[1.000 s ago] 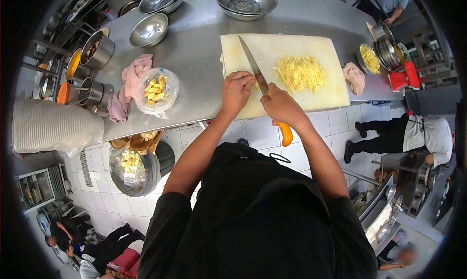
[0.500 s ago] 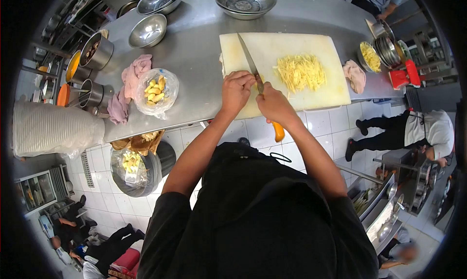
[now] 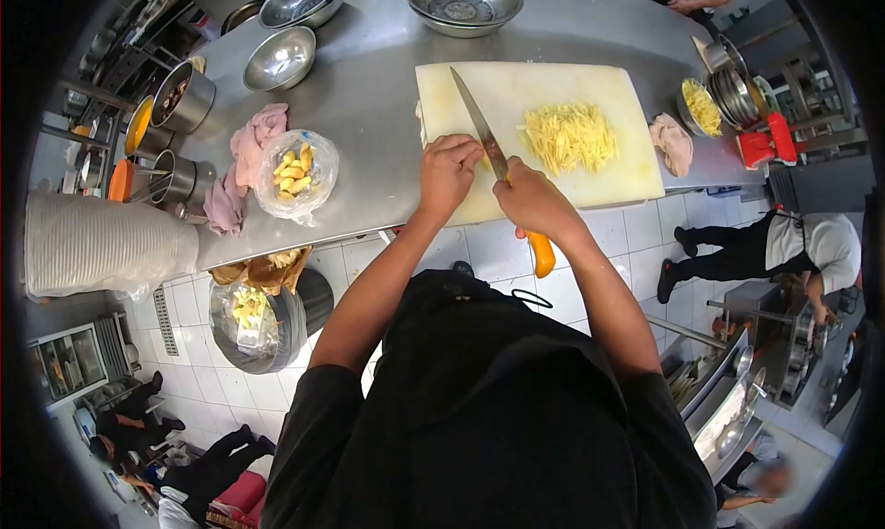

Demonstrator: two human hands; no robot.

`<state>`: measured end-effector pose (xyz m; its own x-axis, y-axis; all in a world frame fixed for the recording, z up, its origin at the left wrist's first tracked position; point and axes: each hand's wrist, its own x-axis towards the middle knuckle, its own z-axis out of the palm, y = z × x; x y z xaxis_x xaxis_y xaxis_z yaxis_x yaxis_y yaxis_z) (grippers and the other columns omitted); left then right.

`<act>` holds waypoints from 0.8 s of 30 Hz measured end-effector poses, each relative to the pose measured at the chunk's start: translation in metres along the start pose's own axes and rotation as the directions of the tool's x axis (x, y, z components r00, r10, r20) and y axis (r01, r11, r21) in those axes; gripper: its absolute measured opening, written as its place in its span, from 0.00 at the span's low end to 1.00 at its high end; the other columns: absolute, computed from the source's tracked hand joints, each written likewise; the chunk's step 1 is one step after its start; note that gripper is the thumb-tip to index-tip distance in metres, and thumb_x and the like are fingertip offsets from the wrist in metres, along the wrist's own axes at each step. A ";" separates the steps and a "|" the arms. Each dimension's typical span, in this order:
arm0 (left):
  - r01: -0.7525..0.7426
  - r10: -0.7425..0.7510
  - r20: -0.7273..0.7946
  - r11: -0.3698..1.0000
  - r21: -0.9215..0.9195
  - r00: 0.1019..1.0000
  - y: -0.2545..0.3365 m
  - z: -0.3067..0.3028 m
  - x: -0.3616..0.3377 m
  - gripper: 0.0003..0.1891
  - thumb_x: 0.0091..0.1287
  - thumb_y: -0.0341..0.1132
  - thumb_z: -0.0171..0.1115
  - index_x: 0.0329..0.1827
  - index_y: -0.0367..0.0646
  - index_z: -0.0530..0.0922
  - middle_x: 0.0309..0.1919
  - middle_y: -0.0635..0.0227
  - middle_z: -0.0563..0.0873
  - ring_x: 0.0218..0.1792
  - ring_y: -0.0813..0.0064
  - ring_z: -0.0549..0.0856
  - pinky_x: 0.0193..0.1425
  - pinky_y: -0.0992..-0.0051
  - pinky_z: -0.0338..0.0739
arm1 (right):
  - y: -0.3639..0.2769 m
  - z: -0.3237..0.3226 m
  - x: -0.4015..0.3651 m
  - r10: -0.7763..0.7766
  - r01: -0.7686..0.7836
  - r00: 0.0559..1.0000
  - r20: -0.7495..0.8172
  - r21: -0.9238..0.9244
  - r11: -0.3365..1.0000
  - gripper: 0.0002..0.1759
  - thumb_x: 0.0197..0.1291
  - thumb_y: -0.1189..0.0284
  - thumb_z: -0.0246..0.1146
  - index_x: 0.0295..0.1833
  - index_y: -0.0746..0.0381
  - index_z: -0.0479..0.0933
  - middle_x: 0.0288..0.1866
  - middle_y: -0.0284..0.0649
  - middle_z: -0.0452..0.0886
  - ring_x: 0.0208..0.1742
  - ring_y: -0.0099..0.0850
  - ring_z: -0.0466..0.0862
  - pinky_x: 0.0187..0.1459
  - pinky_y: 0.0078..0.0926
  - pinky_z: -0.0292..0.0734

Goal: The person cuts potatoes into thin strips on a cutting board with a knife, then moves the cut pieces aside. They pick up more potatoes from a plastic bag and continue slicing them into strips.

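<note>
My right hand (image 3: 536, 200) is closed round the orange handle of a kitchen knife (image 3: 479, 119). Its long blade points away from me and to the left, low over the white cutting board (image 3: 516, 82). Beside the blade, my left hand (image 3: 447, 171) rests on the board's near left part with curled fingers. A small yellow piece, apparently peeled ginger (image 3: 485, 163), shows at those fingertips, mostly hidden by them. To the right of the knife lies a heap of thin yellow ginger strips (image 3: 572, 138). Peeled ginger pieces (image 3: 293, 171) fill a clear plastic bag (image 3: 323, 171) left of the board.
Steel bowls (image 3: 281, 59) stand along the far side of the steel table (image 3: 369, 96). Pink cloths (image 3: 258, 137) lie by the bag, another cloth (image 3: 672, 146) right of the board. A lined bin (image 3: 244, 345) stands below the table. Co-workers, one in white (image 3: 816, 248), stand around.
My right hand and the knife have shifted slightly right and toward me, widening the gap from my left hand. The left hand stays nearly in place. A person at the far right moved their arms.
</note>
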<state>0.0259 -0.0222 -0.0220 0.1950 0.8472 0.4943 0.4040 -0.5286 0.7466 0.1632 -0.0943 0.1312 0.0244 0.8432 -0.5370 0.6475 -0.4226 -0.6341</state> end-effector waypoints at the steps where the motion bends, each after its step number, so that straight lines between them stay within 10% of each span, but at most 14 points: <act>1: -0.001 0.001 0.003 1.000 0.003 1.000 0.000 0.000 0.000 0.03 0.63 0.29 0.73 0.38 0.43 0.91 0.41 0.69 0.91 0.44 0.62 0.86 0.53 0.64 0.78 | -0.001 0.001 -0.001 0.003 -0.003 1.000 -0.002 0.006 1.000 0.22 0.71 0.71 0.51 0.61 0.79 0.68 0.31 0.58 0.85 0.21 0.45 0.86 0.30 0.45 0.83; 24: -0.023 0.024 -0.007 0.999 0.030 1.000 0.001 -0.001 0.001 0.03 0.63 0.29 0.73 0.38 0.42 0.91 0.42 0.68 0.92 0.43 0.60 0.87 0.52 0.63 0.79 | -0.002 -0.005 -0.003 0.012 -0.012 1.000 0.017 0.009 1.000 0.21 0.72 0.71 0.51 0.59 0.79 0.68 0.32 0.60 0.85 0.21 0.45 0.87 0.29 0.44 0.84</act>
<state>0.0256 -0.0222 -0.0208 0.1982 0.8340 0.5149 0.4261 -0.5464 0.7210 0.1657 -0.0942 0.1364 0.0192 0.8326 -0.5536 0.6402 -0.4355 -0.6328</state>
